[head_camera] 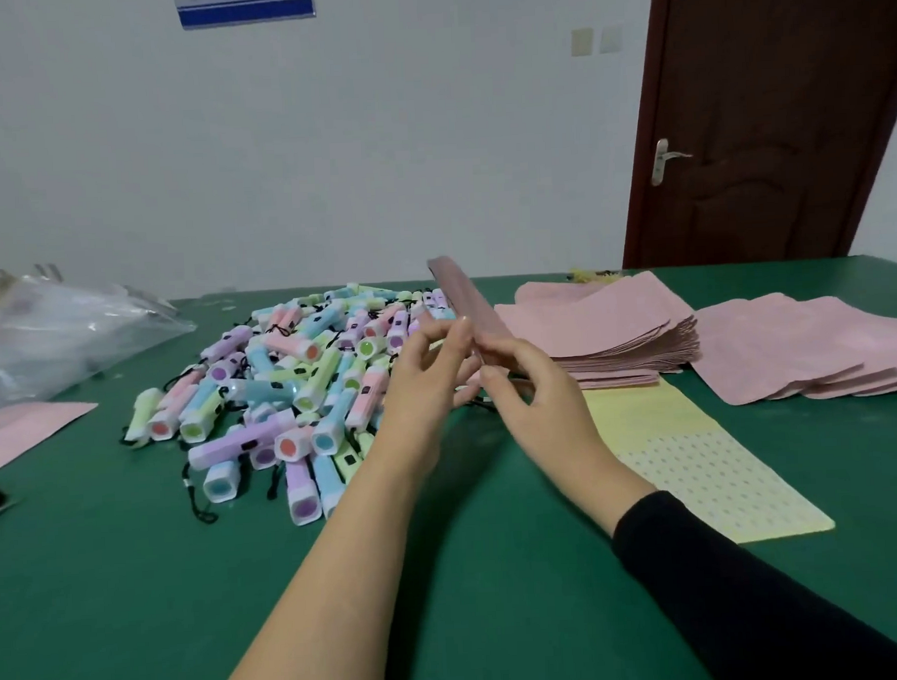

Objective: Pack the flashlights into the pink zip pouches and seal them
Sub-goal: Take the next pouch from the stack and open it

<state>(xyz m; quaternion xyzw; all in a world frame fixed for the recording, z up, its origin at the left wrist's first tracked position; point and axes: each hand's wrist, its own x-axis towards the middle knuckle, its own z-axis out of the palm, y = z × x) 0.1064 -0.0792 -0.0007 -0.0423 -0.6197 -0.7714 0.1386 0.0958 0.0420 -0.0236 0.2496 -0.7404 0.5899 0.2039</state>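
Both hands are up over the middle of the green felt-like table [138,584], and between them a flat pink pouch [460,293] is seen edge-on, matte and thin. The left hand [427,376] pinches its edge with thumb and fingertips, and the right hand [525,388] curls round and pinches the near end. The pouch's long axis runs from the hands up and away, far end tilted leftward; what's inside it, I cannot tell. To the left lies a heap of blocky pastel plastic flashlights [294,377] with black cords. To the right sits a thick stack of pink pouches [605,328], then a looser spread of pouches [806,344], with a yellow dotted sheet [698,447] lying flat nearer. A crinkled clear plastic bag [50,336] sits far left.
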